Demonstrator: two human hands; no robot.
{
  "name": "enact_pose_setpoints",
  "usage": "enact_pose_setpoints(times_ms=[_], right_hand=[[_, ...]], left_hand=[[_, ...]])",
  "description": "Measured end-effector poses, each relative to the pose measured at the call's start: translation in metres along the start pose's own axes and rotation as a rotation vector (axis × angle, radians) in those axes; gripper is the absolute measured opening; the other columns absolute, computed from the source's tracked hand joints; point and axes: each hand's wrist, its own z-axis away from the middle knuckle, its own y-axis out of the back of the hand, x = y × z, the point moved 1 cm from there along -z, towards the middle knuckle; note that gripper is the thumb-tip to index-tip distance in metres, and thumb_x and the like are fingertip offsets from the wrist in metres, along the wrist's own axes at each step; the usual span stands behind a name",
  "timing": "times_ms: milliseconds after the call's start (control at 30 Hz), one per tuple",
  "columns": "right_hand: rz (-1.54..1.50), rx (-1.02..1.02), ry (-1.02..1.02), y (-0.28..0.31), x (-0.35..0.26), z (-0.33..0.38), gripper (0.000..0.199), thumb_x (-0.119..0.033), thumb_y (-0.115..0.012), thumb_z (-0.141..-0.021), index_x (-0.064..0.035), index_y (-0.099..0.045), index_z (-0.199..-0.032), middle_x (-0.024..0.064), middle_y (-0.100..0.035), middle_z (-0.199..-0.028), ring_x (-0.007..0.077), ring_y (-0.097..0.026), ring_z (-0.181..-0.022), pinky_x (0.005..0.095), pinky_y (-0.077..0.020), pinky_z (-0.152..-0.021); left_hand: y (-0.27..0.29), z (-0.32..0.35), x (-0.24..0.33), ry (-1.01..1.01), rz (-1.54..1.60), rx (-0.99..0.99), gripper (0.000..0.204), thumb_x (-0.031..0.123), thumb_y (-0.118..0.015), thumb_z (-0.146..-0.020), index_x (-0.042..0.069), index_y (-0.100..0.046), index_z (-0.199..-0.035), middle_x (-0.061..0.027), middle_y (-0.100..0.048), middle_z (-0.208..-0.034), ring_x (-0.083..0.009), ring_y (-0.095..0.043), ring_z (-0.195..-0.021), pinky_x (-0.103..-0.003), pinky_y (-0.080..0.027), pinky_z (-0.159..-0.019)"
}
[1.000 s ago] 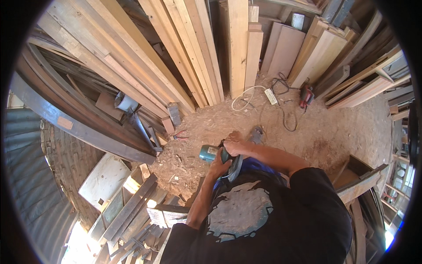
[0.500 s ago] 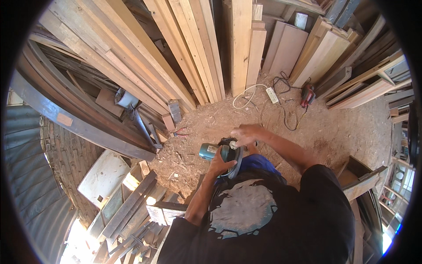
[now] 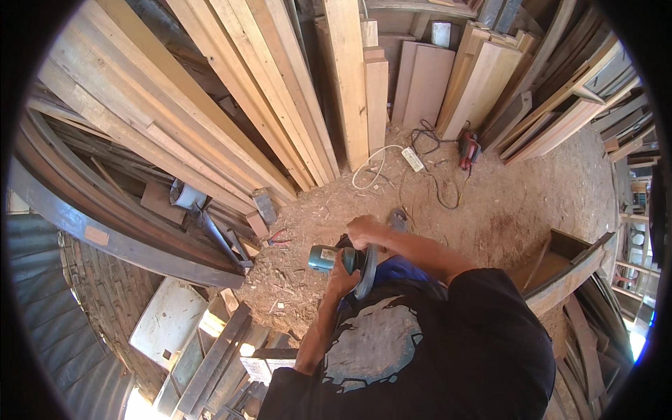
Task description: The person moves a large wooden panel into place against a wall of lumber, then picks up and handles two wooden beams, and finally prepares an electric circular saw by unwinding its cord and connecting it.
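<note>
My left hand is wrapped round a teal power tool, held close to my body. The tool has a rounded motor housing on the left and a dark, curved plate-like part on its right side. My right hand is closed in a fist just above the tool's far end. What its fingers grip, if anything, is hidden, and I cannot tell whether it touches the tool. Below the tool, part of my blue clothing shows.
Long timber boards lean ahead. On the shaving-covered floor lie a white power strip with cords, a red power tool and red-handled pliers. A wooden box stands at the right. Scrap wood lies at the lower left.
My right hand has closed into a fist over the far end of the tool; a pale spot there before is now covered. The whole view has shifted a little.
</note>
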Motion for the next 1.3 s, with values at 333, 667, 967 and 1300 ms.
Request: enact_pose_setpoints(times_ms=[333, 667, 967, 1300], right_hand=[[-0.242, 0.002, 0.031, -0.009, -0.038, 0.093, 0.044, -0.040, -0.058, -0.076, -0.0002, -0.071, -0.090, 0.0237, -0.069, -0.091, 0.0399, -0.067, -0.088, 0.0479, -0.0508, -0.079], [-0.660, 0.284, 0.054, -0.007, -0.018, 0.067, 0.043, -0.038, -0.053, -0.085, 0.0013, -0.070, -0.085, 0.0256, -0.068, -0.089, 0.0375, -0.067, -0.088, 0.0470, -0.0505, -0.078], [-0.927, 0.341, -0.116, -0.036, 0.023, 0.036, 0.039, -0.021, -0.060, -0.079, 0.0136, -0.061, -0.098, 0.0351, -0.063, -0.098, 0.0449, -0.063, -0.099, 0.0488, -0.0497, -0.086], [-1.097, 0.452, -0.188, -0.017, 0.200, 0.046, 0.055, -0.021, -0.069, -0.074, 0.0077, -0.047, -0.115, 0.0309, -0.064, -0.100, 0.0462, -0.061, -0.100, 0.0486, -0.0489, -0.087]], left_hand=[[0.014, 0.007, -0.015, 0.049, 0.018, 0.033, 0.081, 0.022, -0.066, -0.077, 0.007, -0.028, -0.146, -0.0302, -0.052, -0.130, -0.0442, -0.052, -0.121, -0.045, -0.042, -0.102], [0.023, -0.054, -0.026, 0.077, 0.232, -0.182, 0.081, 0.022, -0.052, -0.080, 0.004, -0.016, -0.151, -0.0276, -0.042, -0.140, -0.0365, -0.048, -0.126, -0.039, -0.041, -0.103], [-0.021, -0.124, 0.023, 0.104, 1.052, -0.142, 0.052, 0.053, -0.042, -0.099, 0.011, -0.049, -0.129, -0.0053, -0.059, -0.121, -0.0194, -0.060, -0.103, -0.036, -0.047, -0.094], [-0.122, -0.207, 0.119, 0.186, 1.105, -0.247, 0.056, 0.052, -0.038, -0.099, 0.008, -0.045, -0.133, -0.0063, -0.057, -0.125, -0.0222, -0.055, -0.114, -0.036, -0.044, -0.099]])
